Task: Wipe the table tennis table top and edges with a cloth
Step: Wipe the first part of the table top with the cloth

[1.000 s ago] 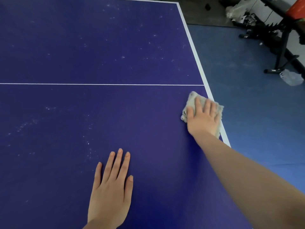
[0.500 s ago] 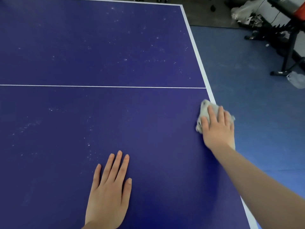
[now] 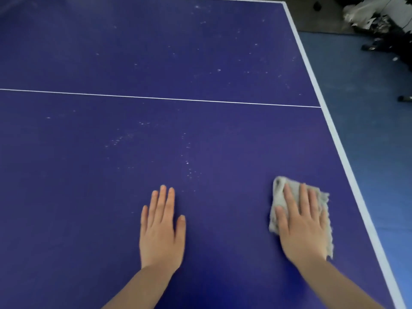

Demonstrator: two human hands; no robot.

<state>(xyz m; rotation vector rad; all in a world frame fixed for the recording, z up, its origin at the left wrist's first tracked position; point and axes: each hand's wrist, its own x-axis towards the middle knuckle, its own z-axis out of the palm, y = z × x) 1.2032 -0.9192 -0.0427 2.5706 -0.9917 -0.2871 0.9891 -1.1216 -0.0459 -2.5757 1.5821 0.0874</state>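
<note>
A dark blue table tennis table top [image 3: 156,52] fills the view, with a thin white centre line and a white border along its right edge [image 3: 341,150]. White dust specks dot the surface. My right hand [image 3: 301,224] lies flat with straight fingers on a grey folded cloth [image 3: 281,192], pressing it onto the table a little in from the right edge. My left hand [image 3: 161,228] rests flat and open on the bare table, to the left of the cloth.
Blue floor [image 3: 367,108] runs along the table's right side. Black metal equipment legs [image 3: 379,43] and a pile of light crumpled material [image 3: 361,10] stand at the far right corner of the room.
My right hand has drawn the cloth back towards me and inward from the white right edge. The left hand has stayed flat where it was.
</note>
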